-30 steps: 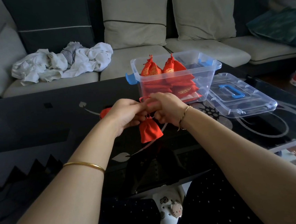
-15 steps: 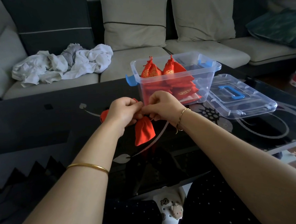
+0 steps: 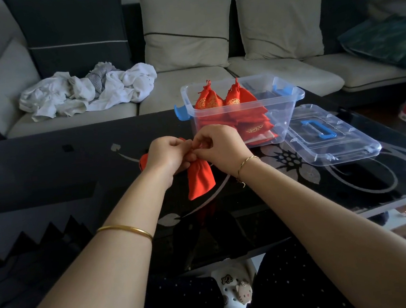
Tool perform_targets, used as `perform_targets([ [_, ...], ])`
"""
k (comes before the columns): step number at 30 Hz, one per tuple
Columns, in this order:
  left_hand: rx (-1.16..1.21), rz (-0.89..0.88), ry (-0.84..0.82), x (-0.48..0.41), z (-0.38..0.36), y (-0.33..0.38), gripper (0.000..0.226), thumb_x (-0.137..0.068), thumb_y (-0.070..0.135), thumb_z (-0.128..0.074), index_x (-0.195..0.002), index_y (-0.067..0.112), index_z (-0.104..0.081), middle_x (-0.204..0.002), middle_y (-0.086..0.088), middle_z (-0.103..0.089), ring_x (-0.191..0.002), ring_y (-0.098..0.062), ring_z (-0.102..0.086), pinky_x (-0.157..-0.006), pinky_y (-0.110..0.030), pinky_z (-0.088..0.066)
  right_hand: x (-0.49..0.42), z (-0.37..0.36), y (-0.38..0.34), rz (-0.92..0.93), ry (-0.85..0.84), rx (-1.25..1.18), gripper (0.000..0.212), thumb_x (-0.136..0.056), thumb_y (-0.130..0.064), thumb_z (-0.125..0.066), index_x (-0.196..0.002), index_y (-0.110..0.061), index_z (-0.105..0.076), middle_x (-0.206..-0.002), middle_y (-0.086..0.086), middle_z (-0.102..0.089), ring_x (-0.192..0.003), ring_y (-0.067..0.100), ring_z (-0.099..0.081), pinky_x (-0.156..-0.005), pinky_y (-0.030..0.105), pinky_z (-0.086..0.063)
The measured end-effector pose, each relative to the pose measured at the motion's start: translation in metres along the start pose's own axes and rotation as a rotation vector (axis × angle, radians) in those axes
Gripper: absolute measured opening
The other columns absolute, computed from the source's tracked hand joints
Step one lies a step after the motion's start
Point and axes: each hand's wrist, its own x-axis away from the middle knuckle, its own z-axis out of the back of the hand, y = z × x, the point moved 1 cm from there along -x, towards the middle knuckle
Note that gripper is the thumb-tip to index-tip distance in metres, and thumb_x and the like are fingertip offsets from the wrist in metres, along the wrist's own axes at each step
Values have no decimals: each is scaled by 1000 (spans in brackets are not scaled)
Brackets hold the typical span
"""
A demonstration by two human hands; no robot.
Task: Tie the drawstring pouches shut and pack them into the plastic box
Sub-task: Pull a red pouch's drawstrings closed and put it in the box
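Left hand: your left hand (image 3: 166,155) pinches the neck of the red pouch (image 3: 200,179), fingers curled, steadying it for the tie.
Right hand: your right hand (image 3: 218,145) pinches at the same neck, seemingly working the cord; the cord itself is hidden.
Pouch: it hangs from both hands above the table (image 3: 49,168), body slanting down, just in front of the plastic box (image 3: 282,116).
Box: open, with tied pouches (image 3: 233,116) already stacked inside. The lid (image 3: 329,139) lies to its right, leaving access clear.
Spare: another red pouch (image 3: 144,160) shows behind your left hand.
Change: both hands stay at the neck; the body hangs longer than a second ago.
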Motion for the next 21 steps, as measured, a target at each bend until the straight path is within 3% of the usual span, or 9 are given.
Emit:
perform_targets([
  [3,56,22,22,0,1,3,13,-92,14,-57,-82,9,-63,-64,-6,-63,-60,-14,-60,-56,-25,-47,-2,-1,-2,50,-10,122,12,-82,-13,-63,-88,-8,-71,-84,-2,-62,-78,8,-50,-63,14,-36],
  [6,128,26,6,0,1,9,10,-87,2,-57,-83,10,-59,-70,-8,-64,-65,-16,-62,-59,-27,-50,-3,-2,0,-5,-18,90,13,-85,-13,-59,-87,-7,-71,-83,1,-65,-79,13,-56,-71,23,-43],
  [9,-6,-83,-15,0,1,9,24,-79,-4,-62,-87,17,-53,-86,-7,-61,-81,-21,-63,-75,-33,-55,-1,0,2,-135,-36,-92,15,-88,-14,-59,-88,-7,-72,-79,-3,-63,-76,10,-57,-70,25,-48],
  [12,-146,-213,14,3,1,9,30,-78,-1,-66,-85,23,-50,-91,-2,-57,-84,-17,-59,-71,-29,-51,0,-2,6,-317,-72,-330,15,-88,-14,-60,-90,-4,-71,-75,2,-63,-66,12,-55,-63,26,-48],
  [16,-303,-374,54,4,0,8,29,-81,0,-61,-78,26,-48,-84,5,-53,-79,-10,-55,-65,-22,-45,1,-3,11,-582,-74,-690,11,-89,-9,-59,-83,-2,-67,-62,4,-50,-52,10,-41,-50,22,-35],
  [21,-430,-484,47,10,-4,11,24,-82,-4,-53,-79,17,-64,-88,-4,-63,-78,-13,-59,-72,-26,-52,1,-2,11,-714,-83,-885,17,-88,-7,-59,-72,-4,-60,-59,3,-45,-48,7,-35,-45,17,-29],
])
